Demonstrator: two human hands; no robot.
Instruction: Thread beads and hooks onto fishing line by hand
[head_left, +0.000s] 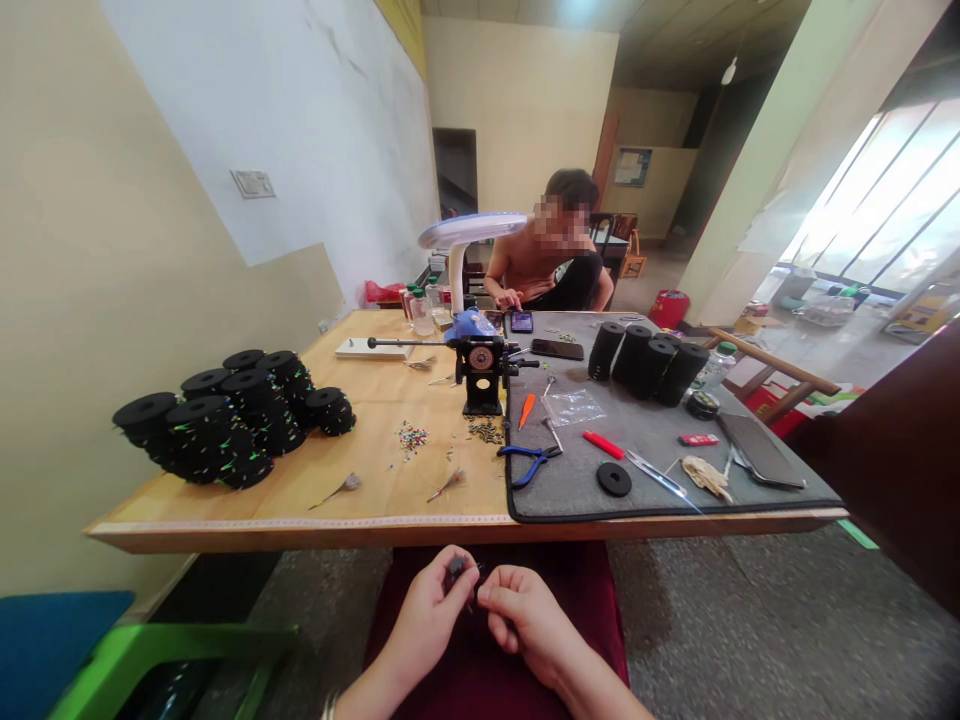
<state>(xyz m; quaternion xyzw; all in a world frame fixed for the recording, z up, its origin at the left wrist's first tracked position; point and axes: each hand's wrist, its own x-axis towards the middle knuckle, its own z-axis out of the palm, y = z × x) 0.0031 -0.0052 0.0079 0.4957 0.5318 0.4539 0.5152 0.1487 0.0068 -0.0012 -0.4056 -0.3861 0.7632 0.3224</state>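
Observation:
In the head view, my left hand (444, 605) is closed around a small dark bunch (455, 568) whose kind I cannot make out. Close beside it, my right hand (521, 610) is pinched shut at the edge of this bunch; whatever its fingertips hold is too small to name. Both hands are over my dark red lap, just below the table edge. Nearest on the tabletop lie two small feathery pieces with thin stems, one at the left (347, 484) and one nearer the middle (454, 480). Blue-handled pliers (532, 462) rest on the grey mat (562, 500).
Black foam spools (202, 410) stack at the left, more black rolls (637, 365) at the right. A black clamp device (481, 375) and lamp (472, 230) stand mid-table. Beads (412, 436), scissors (656, 473) and a foam disc (614, 479) lie nearby. Opposite sits a person (547, 265) touching a phone (521, 322).

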